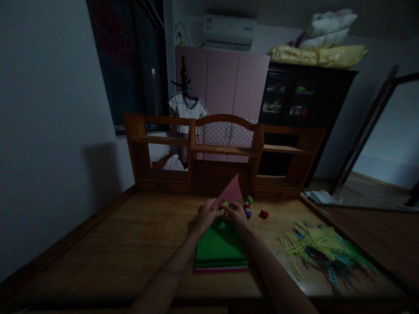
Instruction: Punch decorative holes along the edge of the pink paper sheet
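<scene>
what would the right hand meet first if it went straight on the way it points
Probably the pink sheet, which rises just beyond the right hand. A small green thing sits at the fingertips, maybe already held; depth is hard to judge here.

The table (147, 244) is smooth wood, faintly glossy from here; the pink sheet (231, 192) and green sheets (221, 248) look matt, paper or felt.
</scene>
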A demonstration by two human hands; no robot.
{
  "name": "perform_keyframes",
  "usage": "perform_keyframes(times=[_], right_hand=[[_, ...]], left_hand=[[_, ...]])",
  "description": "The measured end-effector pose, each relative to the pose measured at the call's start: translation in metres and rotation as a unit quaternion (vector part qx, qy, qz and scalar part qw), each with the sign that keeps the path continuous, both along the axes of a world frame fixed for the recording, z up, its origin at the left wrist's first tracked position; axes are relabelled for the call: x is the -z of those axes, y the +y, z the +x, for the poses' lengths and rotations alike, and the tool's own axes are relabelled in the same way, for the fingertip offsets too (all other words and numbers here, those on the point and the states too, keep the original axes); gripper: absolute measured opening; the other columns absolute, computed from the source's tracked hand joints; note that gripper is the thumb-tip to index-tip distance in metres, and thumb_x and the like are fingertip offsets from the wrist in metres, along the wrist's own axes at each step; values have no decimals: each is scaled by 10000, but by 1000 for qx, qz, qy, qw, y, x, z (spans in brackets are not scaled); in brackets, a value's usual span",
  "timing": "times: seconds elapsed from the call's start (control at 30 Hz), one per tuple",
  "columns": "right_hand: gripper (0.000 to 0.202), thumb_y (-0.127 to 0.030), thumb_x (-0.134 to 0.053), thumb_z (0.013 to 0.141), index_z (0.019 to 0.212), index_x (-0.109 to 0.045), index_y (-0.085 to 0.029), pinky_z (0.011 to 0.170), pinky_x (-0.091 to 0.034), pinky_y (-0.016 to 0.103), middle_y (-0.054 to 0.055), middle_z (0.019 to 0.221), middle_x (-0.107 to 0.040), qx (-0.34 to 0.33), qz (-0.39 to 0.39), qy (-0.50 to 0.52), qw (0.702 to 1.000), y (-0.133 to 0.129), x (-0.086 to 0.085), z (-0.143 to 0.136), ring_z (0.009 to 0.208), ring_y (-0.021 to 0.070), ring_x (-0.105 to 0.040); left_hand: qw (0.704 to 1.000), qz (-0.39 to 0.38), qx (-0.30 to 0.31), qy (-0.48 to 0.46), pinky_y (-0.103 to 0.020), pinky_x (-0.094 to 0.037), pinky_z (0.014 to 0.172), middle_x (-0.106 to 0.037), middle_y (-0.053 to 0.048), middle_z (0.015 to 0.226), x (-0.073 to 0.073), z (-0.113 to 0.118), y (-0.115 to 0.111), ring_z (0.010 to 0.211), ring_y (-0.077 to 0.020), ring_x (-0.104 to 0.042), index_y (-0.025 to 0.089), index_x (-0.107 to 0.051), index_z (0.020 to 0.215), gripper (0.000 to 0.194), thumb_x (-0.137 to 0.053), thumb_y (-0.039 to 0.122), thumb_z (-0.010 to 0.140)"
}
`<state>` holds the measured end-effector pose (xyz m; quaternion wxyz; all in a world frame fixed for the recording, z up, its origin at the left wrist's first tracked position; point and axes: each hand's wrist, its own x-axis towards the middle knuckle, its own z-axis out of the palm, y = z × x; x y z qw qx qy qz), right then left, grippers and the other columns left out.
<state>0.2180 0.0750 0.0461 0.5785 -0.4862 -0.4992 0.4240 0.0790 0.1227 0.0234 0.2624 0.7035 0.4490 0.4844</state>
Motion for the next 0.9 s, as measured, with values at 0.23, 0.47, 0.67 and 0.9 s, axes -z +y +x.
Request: perform_keyframes(times=[0.23, 0.47, 0.67, 0.9], right_hand=[[373, -477, -761, 571, 670, -628, -143, 470, -320, 227, -1, 556, -537, 19, 8, 16, 1000, 8, 8, 8, 500, 124, -464], [390, -461, -782, 540, 667, -631, -125, 461, -345, 235, 11, 558, -539, 20, -15, 55, 998, 16, 19, 11, 483, 123, -463], [413, -451, -787, 549, 737, -645, -112, 474, -389, 247, 40, 618, -575, -12, -26, 87, 996, 11, 15, 9, 510, 142, -501], [400, -481, -772, 553, 657, -626, -123, 435, -349, 232, 17, 546, -538, 6, -29, 54, 998, 3, 5, 9, 465, 126, -475]], left_hand=[[1000, 15, 24, -2, -278, -425, 880, -641, -49, 1078, 0, 2, -5, 1006, -173, -574, 210, -626, 1080, 285, -455, 261, 858], [999, -28, 9, 15, -278, -443, 850, -677, -51, 1009, -12, 4, -17, 973, -197, -593, 204, -657, 1030, 278, -498, 325, 836], [1000, -6, -6, -12, -274, -457, 796, -695, -79, 943, -16, 6, -21, 899, -201, -628, 166, -683, 962, 341, -475, 413, 853], [999, -43, -18, -18, -262, -448, 683, -704, -121, 795, -13, 6, -17, 799, -225, -652, 106, -699, 926, 411, -538, 464, 806]])
